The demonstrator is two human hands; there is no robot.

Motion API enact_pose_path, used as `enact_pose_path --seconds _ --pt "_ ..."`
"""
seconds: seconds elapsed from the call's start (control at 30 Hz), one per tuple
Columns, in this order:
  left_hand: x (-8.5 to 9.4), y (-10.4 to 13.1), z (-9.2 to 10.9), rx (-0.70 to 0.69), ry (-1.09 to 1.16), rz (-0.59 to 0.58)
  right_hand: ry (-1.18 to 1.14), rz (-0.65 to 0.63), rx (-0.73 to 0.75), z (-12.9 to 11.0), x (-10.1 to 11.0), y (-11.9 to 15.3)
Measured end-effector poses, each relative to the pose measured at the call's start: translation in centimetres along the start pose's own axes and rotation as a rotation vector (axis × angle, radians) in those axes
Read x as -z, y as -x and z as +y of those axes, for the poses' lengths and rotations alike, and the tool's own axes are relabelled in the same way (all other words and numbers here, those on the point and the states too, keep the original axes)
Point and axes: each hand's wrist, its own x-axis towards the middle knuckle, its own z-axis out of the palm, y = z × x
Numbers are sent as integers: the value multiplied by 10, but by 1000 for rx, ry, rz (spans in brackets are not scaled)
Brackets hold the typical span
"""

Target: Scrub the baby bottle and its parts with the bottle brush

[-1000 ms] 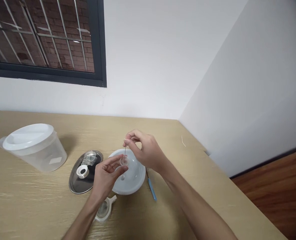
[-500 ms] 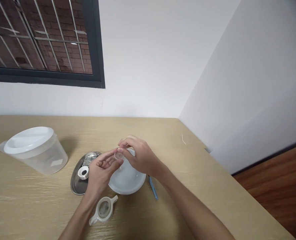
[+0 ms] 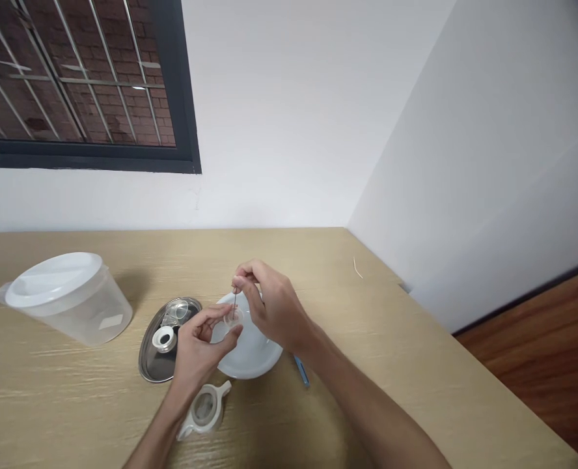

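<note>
Over a white bowl (image 3: 257, 361), my left hand (image 3: 202, 339) holds a small clear round piece (image 3: 233, 317) between thumb and fingers. My right hand (image 3: 269, 303), just above and to the right, pinches the upper end of a thin dark stick (image 3: 235, 303). The stick points down at the clear piece; whether its tip touches cannot be made out. Left of the bowl, an oval metal tray (image 3: 147, 365) bears a white ring-shaped part (image 3: 164, 339) and some clear parts (image 3: 178, 309). A white tea strainer (image 3: 204, 409) lies by my left forearm.
A translucent pitcher with a white lid (image 3: 69, 299) stands on the left of the wooden table (image 3: 74, 404). Partly under my right forearm lies a blue pen-like tool (image 3: 301, 372). A thin pale strip (image 3: 357, 268) rests near the right wall.
My right hand has drawn up from the clear piece, so the thin stick now shows between the hands. My left hand has dropped slightly with the clear piece. The view has shifted a little.
</note>
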Motion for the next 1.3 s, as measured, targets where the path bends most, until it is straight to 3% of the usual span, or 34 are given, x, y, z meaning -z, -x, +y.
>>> enact_pose_path --seconds 0.2,0.4,0.9,1.3 --pt "2 0 8 43 -74 -5 -91 148 -48 -8 13 -11" --pt "6 1 7 159 -108 -31 -134 309 57 -24 39 -19" --pt "5 7 23 197 -24 -13 -164 260 -55 -20 28 -7" --pt "-5 7 26 222 26 82 -100 42 -118 5 0 8"
